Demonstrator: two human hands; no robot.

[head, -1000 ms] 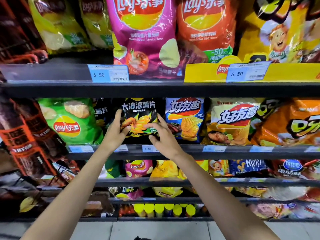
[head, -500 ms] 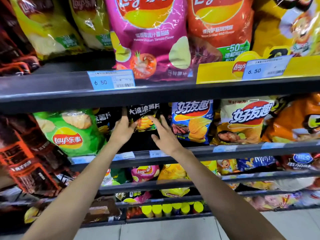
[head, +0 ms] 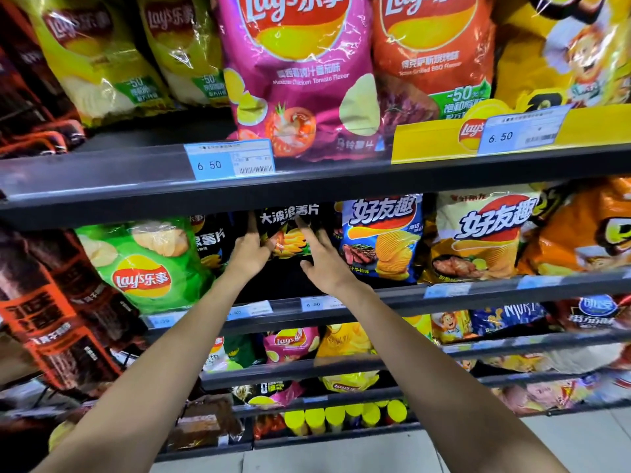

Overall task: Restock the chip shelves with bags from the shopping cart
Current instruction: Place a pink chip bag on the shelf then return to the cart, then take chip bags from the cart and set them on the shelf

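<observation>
both hands [head: 251,254] on black bag [head: 290,230]

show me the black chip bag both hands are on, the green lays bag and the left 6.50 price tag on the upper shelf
black chip bag [head: 290,233], head view, on its printed front between the hands
green Lay's bag [head: 143,264], head view, on its front above the logo
left 6.50 price tag [head: 229,159], head view, on the label's middle

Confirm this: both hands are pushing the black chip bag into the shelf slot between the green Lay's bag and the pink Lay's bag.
Not quite. The head view shows both hands on the black chip bag, beside the green Lay's bag, but its other neighbour is the blue bag, not pink.
</observation>
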